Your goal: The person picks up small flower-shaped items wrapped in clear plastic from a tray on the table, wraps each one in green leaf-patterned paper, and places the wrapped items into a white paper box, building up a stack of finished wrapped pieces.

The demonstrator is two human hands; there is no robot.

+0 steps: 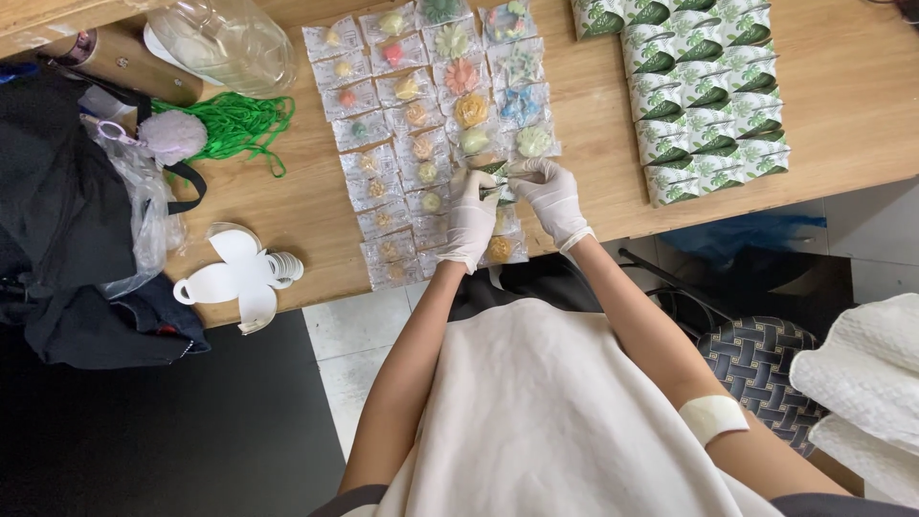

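Observation:
Both my hands wear white gloves and meet over the wooden table [306, 196]. My left hand [471, 218] and my right hand [550, 196] together pinch a small green-and-white leaf-patterned packet [495, 181] between their fingertips. Directly under and around them lie rows of small clear bags [402, 144], each with a coloured flower-shaped or round piece inside. One such bag with a yellow piece [500, 249] lies just below my hands.
Several leaf-patterned boxes [704, 96] are laid out at the right. At the left are white paper cut-outs [237, 278], green cord [235, 123], a clear plastic jar [225, 40], a dark bag [57, 211]. A woven stool [761, 369] stands below right.

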